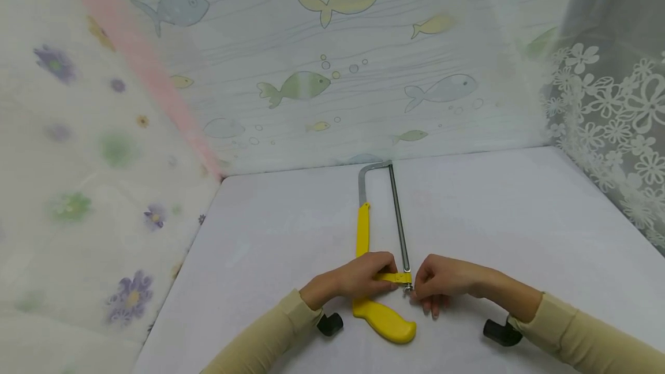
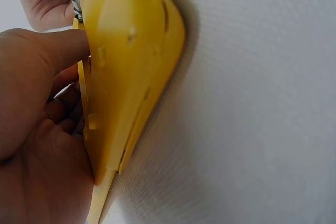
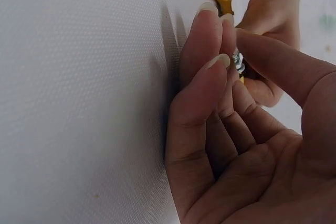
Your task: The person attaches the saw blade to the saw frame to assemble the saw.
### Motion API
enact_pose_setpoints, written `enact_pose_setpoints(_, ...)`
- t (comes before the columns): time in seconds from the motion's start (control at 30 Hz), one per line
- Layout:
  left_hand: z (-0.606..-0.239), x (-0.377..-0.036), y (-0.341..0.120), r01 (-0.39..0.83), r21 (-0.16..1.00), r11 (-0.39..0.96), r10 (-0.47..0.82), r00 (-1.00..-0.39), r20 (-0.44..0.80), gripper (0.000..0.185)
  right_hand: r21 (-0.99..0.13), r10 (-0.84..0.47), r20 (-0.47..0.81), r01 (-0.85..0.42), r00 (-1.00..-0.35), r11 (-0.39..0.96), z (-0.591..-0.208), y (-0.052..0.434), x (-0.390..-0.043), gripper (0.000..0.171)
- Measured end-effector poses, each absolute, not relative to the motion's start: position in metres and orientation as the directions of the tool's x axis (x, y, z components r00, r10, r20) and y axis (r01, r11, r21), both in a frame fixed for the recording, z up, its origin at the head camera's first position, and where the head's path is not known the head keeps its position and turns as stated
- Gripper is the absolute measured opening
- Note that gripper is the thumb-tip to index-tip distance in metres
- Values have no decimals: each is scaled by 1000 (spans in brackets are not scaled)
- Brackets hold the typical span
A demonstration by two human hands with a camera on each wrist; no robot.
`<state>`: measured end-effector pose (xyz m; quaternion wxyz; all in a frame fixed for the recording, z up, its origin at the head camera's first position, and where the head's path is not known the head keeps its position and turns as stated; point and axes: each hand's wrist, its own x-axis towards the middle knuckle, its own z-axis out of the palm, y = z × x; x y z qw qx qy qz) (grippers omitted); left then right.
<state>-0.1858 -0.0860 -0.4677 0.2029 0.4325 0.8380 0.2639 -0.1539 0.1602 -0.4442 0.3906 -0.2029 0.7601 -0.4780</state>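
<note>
White tbl (image 1: 280, 224) w/ fish-print curtain (image 1: 249, 53) behind, floral sheet (image 1: 88, 160) at L. 1 hacksaw (image 1: 362, 229) lies mid-tbl: long axis runs near-to-far, approx. straight away from the person; bowed grey end at the back by the curtain, 1 yellow handle (image 1: 388, 322) nearest, its butt angled R. 1 straight grey bar (image 1: 399, 218) on the R side. 2 hands: L hand (image 1: 366, 275) grasps the yellow frame nr the crosspiece; R hand (image 1: 441, 281) pinches the 1 metal screw (image 1: 407, 289) at the bar's near end. 2 beige sleeves (image 1: 275, 333), 2 blk wrist units (image 1: 502, 332).
</note>
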Motion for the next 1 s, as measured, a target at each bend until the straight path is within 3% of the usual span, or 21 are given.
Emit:
enact_pose_setpoints(0.4,-466,-186,-85,617,619,486,833,-541,-115,12,-874,-659,-421,82,-623,480,-443,155,-153,37)
enact_pose_setpoints(1.0,-468,-186,-86,629,608,485,835,-539,-108,12,-867,-647,-429,85,-631,491,-443,159,-154,31)
